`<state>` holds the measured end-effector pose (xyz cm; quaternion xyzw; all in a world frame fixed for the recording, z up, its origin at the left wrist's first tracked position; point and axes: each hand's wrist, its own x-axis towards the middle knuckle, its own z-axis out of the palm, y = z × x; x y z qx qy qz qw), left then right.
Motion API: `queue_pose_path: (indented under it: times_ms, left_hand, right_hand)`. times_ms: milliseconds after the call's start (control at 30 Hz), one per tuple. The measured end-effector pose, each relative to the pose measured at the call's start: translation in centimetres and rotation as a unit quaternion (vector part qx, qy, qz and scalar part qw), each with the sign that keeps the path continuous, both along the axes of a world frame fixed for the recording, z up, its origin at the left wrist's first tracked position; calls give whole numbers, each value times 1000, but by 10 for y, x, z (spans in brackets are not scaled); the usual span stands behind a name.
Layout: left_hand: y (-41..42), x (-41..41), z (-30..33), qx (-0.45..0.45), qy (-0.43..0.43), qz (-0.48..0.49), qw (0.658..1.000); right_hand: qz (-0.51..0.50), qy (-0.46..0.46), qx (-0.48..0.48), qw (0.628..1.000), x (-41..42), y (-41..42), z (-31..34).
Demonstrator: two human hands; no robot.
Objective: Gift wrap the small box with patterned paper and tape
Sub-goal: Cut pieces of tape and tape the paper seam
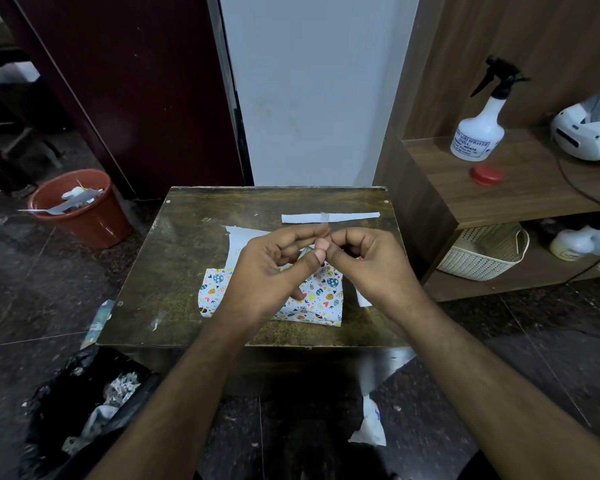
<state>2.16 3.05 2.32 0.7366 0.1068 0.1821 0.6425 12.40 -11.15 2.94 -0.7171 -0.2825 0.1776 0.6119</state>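
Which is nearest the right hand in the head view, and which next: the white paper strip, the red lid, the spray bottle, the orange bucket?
From the right hand:
1. White paper strip, on the table just beyond the hand.
2. Red lid, on the shelf to the right.
3. Spray bottle, behind the lid on that shelf.
4. Orange bucket, on the floor far left.
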Motion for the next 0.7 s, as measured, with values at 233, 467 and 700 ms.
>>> queue_pose_path:
  times_ms: [233,467,700]
  left_hand:
    - [-1,1,3,-35,-7,4,999]
    - [-5,6,3,-71,-18,11,997]
    - [-11,8,8,-89,-63,33,993]
  right_hand:
    - [-22,-56,19,998,4,3,-1]
    - [-44,-202,9,978,1,1,6]
    - [-73,-122,3,990,-2,1,11]
